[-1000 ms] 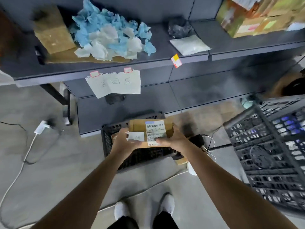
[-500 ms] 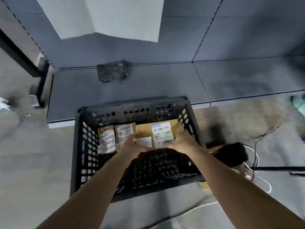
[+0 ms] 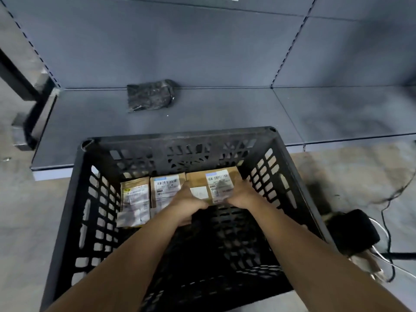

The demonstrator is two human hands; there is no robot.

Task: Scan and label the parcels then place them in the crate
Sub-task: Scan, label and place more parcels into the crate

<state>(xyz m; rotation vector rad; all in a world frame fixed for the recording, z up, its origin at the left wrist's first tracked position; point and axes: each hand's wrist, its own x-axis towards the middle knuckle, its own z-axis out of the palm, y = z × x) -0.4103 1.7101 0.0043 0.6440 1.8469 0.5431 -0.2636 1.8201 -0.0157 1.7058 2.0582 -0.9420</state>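
The parcel (image 3: 217,183) is low in the crate (image 3: 180,137), toward its 1 o'clock corner, long axis running 9 to 3; left hand (image 3: 188,200) grips its 9 o'clock end, right hand (image 3: 240,194) its 3 o'clock end

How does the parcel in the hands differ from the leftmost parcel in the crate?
The held parcel is gripped by the left hand and right hand; the leftmost parcel lies untouched. The held parcel is toward the right wall of the crate, the leftmost parcel near its left wall. The held parcel shows bare brown cardboard beside its barcode label; the leftmost parcel is mostly covered by labels. Both are inside the crate.
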